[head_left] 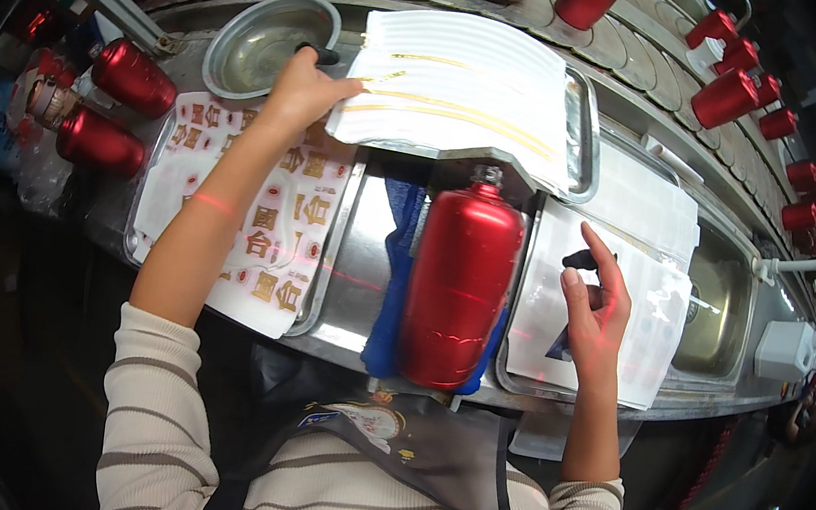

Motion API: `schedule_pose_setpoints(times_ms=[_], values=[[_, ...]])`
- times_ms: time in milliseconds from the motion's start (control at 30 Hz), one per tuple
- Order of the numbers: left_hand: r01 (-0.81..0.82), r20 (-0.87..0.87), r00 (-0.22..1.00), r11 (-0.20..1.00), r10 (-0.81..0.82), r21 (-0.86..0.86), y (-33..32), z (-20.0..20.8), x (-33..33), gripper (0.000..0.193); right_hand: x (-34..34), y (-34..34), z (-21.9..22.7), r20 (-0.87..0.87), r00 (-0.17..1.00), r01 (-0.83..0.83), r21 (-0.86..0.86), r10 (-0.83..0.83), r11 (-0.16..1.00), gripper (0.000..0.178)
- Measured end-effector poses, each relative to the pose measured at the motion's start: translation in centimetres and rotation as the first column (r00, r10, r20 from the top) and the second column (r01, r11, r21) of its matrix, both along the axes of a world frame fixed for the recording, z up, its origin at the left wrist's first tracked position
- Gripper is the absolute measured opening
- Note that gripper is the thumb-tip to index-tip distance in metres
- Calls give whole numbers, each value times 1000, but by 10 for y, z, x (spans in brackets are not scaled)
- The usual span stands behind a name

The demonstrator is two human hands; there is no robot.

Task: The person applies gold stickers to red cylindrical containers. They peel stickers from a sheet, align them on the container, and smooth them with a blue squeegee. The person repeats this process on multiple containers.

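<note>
My left hand (306, 92) reaches to the left edge of a stack of white sheets (458, 84) bearing thin gold strips. Its thumb rests on that edge, apart from a finger wearing a black fingertip cover. Over the right-hand sheets (650, 293), my right hand (602, 302) is raised with its index finger and thumb apart. Black covering shows on one of its fingers too, and I see nothing held. Between my arms a glossy red bottle (462, 291) lies on a blue cloth (392, 289), its neck pointing away from me.
At left, decal sheets with gold characters (275, 230) lie on a tray, beside red bottles (104, 140). Behind them stands a metal bowl (268, 48) of liquid. A sink (719, 311) is at right. Red bottles (726, 98) stand on the slatted conveyor (642, 55).
</note>
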State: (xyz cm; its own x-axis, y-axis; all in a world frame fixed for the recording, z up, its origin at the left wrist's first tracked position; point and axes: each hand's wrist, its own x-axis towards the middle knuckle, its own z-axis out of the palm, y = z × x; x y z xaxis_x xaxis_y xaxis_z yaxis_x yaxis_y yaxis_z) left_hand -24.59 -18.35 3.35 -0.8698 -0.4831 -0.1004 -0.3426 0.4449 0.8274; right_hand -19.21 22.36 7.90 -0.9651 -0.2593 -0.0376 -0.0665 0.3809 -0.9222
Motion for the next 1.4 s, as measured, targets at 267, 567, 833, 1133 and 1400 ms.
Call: schedule_pose_setpoints(times_ms=[267,567,833,1133,1400], values=[[57,-55,995,914,-86,-401,16,39,7,28,-27,-5,8,-269,952,-88,224,148,971,40],[426,-188,875,894,-445,-137,102,113,-62,24,-97,-44,-2,-271,878,-156,616,394,772,44],[551,-436,803,785,-406,283,158,146,-86,25,-97,-52,-4,-233,884,-188,619,406,763,46],[583,-569,749,745,-339,323,175,178,-65,27,-93,-52,-5,-234,874,-175,668,427,724,43],[564,-522,775,762,-355,318,180,208,-43,28,-95,-53,-12,-328,840,-147,629,432,763,39]])
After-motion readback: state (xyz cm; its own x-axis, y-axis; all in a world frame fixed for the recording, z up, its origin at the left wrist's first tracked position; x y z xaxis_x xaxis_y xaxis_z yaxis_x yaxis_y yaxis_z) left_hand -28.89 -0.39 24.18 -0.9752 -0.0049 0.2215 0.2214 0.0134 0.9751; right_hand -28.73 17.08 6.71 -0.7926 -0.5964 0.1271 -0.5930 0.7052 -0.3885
